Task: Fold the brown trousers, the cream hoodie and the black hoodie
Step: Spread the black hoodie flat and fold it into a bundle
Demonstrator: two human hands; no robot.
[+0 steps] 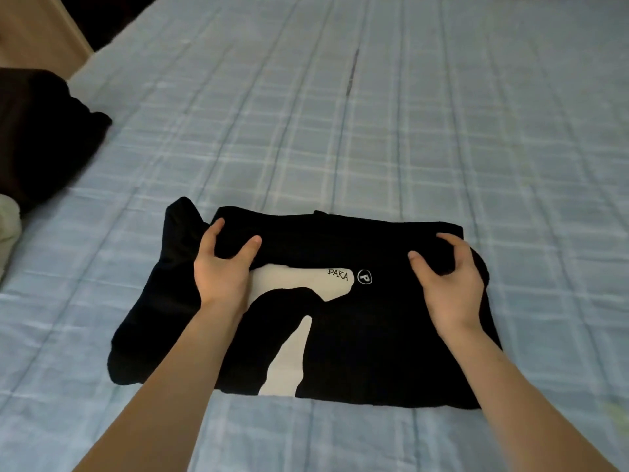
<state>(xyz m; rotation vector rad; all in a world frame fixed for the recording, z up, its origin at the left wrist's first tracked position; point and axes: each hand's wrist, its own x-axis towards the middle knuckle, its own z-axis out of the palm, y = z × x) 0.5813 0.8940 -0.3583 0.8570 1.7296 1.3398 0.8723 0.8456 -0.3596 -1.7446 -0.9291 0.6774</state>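
Partly folded black cotton hoodie (pixel 357 335) with white print on pale blue checked bedspread (pixel 374 131); left hand (pixel 223 267) and right hand (pixel 449 277) each apparently pinching its far folded edge.

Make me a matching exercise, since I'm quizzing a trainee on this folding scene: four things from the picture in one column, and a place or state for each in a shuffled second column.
Things:
1. black hoodie
2. left hand
3. brown trousers
4. cream hoodie

Places or states:
A. pale bundle at the left edge, mostly out of view
B. lying partly folded in the middle of the bed
C. dark pile at the bed's far left
D. grip closed on the hoodie's far edge, left end

Pairs: 1-B, 2-D, 3-C, 4-A
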